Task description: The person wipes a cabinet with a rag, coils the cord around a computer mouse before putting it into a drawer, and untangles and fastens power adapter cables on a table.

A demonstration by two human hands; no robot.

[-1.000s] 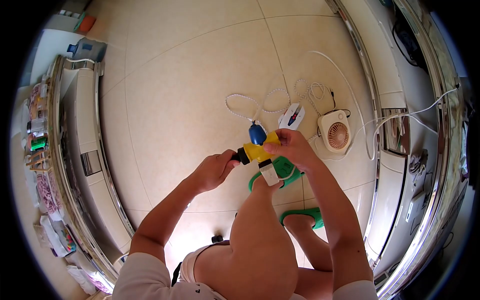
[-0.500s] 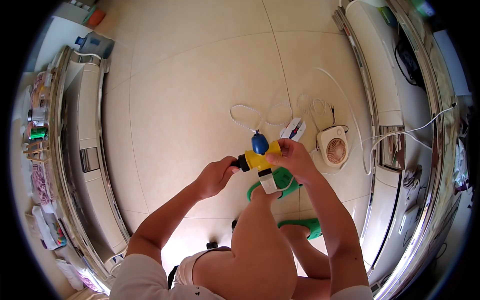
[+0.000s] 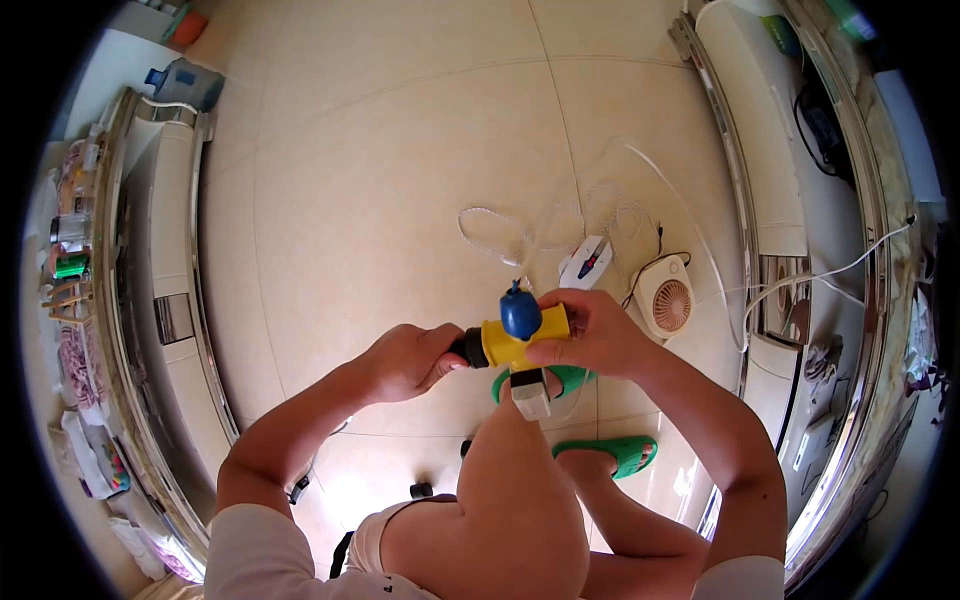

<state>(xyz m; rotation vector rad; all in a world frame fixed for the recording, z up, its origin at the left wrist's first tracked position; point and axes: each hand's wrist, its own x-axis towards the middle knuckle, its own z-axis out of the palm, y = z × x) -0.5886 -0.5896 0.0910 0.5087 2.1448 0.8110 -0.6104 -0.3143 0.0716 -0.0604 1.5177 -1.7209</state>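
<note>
A yellow branching fitting (image 3: 507, 346) that looks like a plug adapter is held between my hands above the knee. My left hand (image 3: 412, 362) is closed on the black piece (image 3: 472, 346) at its left end. Around the right end of the yellow body wraps my right hand (image 3: 590, 333), its thumb along the near side. A rounded blue part (image 3: 520, 313) sits on top. From the near side juts a white plug block (image 3: 531, 400) with a cable, joined at a black collar.
A small white fan (image 3: 667, 297) and a white device with a dark marking (image 3: 586, 262) lie on the tiled floor. Loose braided cord (image 3: 490, 212) coils beyond my hands. Green slippers (image 3: 632, 457) are on my feet. Long cabinets (image 3: 178, 250) line both sides.
Both hands and the yellow fitting have come slightly nearer and to the left. The white plug block has swung to hang lower. My right elbow has moved outward.
</note>
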